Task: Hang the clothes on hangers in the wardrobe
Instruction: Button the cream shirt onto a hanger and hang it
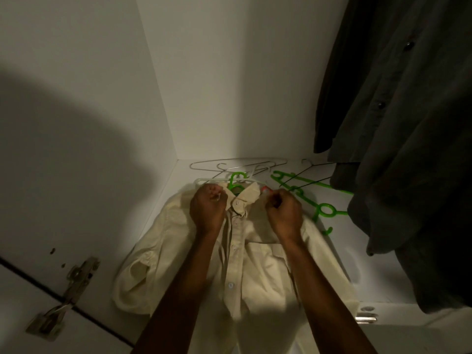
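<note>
A cream button-up shirt (255, 267) lies front-up on the white wardrobe floor (362, 256), collar pointing to the back. A green hanger (236, 183) pokes out of its collar. My left hand (208, 209) is closed on the shirt's left shoulder beside the collar. My right hand (283, 213) is closed on the right shoulder, close to a small red tag. Both forearms reach in from below.
Loose hangers lie at the back of the floor: thin metal ones (237, 164), a white one (204, 181), and green plastic ones (319, 200) to the right. A dark shirt (408, 136) hangs at the right. A door hinge (69, 290) sits at lower left.
</note>
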The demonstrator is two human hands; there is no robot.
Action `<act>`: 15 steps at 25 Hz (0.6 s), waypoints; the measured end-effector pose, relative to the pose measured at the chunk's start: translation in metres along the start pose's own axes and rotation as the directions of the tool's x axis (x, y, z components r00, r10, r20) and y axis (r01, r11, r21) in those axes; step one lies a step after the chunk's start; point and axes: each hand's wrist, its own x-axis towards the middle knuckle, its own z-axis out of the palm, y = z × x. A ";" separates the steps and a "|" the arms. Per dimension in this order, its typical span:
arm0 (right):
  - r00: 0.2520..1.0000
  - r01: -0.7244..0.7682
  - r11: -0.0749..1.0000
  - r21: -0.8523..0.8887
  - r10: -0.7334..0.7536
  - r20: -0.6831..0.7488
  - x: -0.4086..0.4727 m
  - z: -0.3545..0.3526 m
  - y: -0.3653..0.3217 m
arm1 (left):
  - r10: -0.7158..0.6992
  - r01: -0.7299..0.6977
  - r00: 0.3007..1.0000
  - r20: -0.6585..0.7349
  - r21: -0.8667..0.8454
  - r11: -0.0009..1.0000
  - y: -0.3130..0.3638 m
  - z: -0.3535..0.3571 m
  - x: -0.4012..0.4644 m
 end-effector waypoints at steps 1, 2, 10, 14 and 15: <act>0.997 0.069 0.994 -0.083 -0.067 0.025 0.009 -0.002 0.006 | 0.039 -0.039 0.999 0.005 0.121 0.992 0.002 0.004 0.011; 0.991 0.115 0.982 -0.152 -0.104 0.081 0.015 -0.004 0.009 | 0.058 -0.068 0.997 0.052 0.215 0.974 0.005 0.010 0.022; 0.978 0.086 0.937 -0.340 -0.015 0.208 0.026 -0.001 0.028 | -0.213 -0.190 0.846 0.488 0.650 0.736 0.020 0.056 0.078; 0.967 0.095 0.957 -0.273 -0.024 0.256 0.030 -0.003 0.030 | -0.136 -0.047 0.875 0.465 0.361 0.931 0.010 0.044 0.082; 0.967 0.080 0.970 -0.230 -0.019 0.255 0.032 -0.005 0.030 | -0.135 -0.009 0.882 0.451 0.303 0.953 0.012 0.037 0.083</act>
